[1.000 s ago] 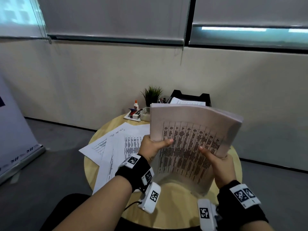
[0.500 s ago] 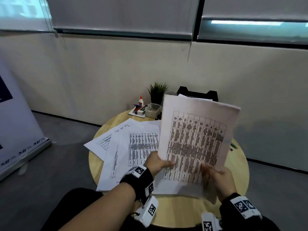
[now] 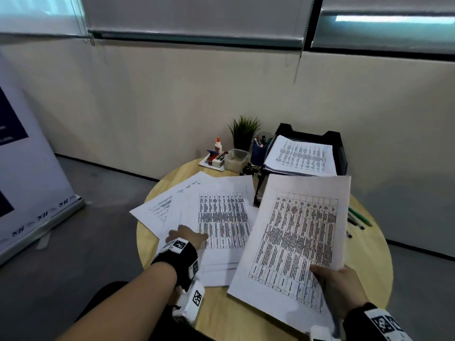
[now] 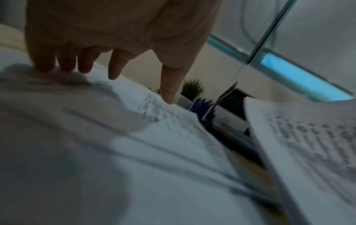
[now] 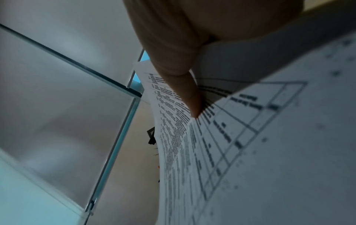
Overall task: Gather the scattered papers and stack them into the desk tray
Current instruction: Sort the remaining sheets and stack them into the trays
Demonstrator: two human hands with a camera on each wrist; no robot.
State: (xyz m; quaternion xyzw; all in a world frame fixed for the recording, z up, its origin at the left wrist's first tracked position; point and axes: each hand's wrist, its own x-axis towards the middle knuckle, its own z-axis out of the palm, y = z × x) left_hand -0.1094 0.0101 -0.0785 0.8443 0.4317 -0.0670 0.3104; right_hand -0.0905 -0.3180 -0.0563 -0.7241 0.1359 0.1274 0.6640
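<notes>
The left hand (image 3: 188,238) has let go of the gathered sheaf (image 3: 295,242), now pinched by the right hand (image 3: 341,289) alone, and lies flat, fingers released, on the scattered papers (image 3: 216,217) for the tray (image 3: 338,143).

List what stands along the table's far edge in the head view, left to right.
Glue bottle → potted plant → blue pen cup → black desk tray with papers in it.
</notes>
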